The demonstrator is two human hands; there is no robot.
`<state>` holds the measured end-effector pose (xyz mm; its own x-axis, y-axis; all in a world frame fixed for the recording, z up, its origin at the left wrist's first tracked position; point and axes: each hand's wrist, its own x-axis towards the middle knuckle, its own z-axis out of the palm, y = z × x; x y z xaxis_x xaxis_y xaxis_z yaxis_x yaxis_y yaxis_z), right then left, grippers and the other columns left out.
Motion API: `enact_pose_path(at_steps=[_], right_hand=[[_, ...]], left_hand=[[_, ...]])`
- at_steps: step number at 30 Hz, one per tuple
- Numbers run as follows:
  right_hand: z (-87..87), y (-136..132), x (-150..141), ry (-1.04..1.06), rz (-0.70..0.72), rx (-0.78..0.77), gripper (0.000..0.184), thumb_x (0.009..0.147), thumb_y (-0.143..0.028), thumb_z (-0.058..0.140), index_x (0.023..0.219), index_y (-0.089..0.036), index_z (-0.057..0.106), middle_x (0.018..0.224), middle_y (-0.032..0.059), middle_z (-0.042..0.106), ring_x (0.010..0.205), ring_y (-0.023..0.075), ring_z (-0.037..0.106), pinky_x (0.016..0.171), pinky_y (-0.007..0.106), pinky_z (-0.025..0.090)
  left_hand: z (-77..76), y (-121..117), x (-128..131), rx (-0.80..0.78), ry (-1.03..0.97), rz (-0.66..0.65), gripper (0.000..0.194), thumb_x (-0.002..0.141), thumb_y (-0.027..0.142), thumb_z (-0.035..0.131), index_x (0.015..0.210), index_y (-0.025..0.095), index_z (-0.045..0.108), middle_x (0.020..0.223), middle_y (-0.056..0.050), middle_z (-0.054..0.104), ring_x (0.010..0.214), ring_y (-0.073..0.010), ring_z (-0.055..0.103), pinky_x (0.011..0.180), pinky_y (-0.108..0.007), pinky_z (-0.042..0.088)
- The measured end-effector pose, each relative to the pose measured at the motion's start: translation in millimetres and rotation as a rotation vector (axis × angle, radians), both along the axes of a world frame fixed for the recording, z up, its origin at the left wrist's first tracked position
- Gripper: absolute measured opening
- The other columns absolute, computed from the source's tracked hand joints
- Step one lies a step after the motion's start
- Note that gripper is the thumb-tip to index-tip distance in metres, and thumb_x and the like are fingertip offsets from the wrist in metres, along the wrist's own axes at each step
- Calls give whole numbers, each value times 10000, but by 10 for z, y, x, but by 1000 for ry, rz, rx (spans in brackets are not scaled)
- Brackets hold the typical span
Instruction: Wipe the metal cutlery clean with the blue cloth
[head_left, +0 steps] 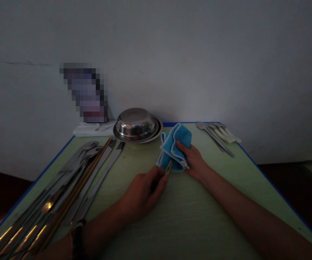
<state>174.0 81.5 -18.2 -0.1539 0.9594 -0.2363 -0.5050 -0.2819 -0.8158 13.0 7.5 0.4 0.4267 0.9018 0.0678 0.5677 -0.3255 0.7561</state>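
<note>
Just above the table, my right hand (195, 161) is closed around a folded blue cloth (181, 139) with white edging. My left hand (146, 187) is closed on a utensil with a pale handle (168, 168). The far part of that utensil is hidden in the cloth, so its kind does not show. Behind the hands, a shiny metal bowl (136, 121) lies upside down on a wider metal dish (159, 126). To the right of the cloth lie several spoons (212, 133), some with white handles (223, 135).
Long metal utensils (64, 177) lie in a row along the left side of the pale green table (199, 213), with wooden chopsticks (76, 189) among them. A blurred-out phone-like object (87, 95) leans on the wall above a white packet (93, 129). Blue edging borders the tabletop.
</note>
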Motion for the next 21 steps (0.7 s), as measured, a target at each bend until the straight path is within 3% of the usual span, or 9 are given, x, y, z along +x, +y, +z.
enact_pose_path(at_steps=[7,14,21], right_hand=[[-12,-14,-12,-25,-18,8,229,643,-316,682,798,-153,638,726,22,701,630,153,642,668,300,518],[3,-19,-27,-25,-55,-23,249,641,-309,685,830,-153,638,739,30,702,654,164,647,684,314,515],[-39,32,-39,42,-218,-85,308,683,-397,637,890,-171,611,834,42,699,749,175,647,680,301,521]], left_hand=[[72,29,3,-75,55,-20,213,893,314,304,819,171,444,577,53,442,509,-104,459,489,-218,327],[21,29,12,-58,70,-99,212,856,281,372,682,176,432,525,65,388,455,-75,383,443,-193,274],[19,23,-53,-96,-36,-201,274,845,286,362,592,184,342,511,72,293,450,-68,328,431,-192,250]])
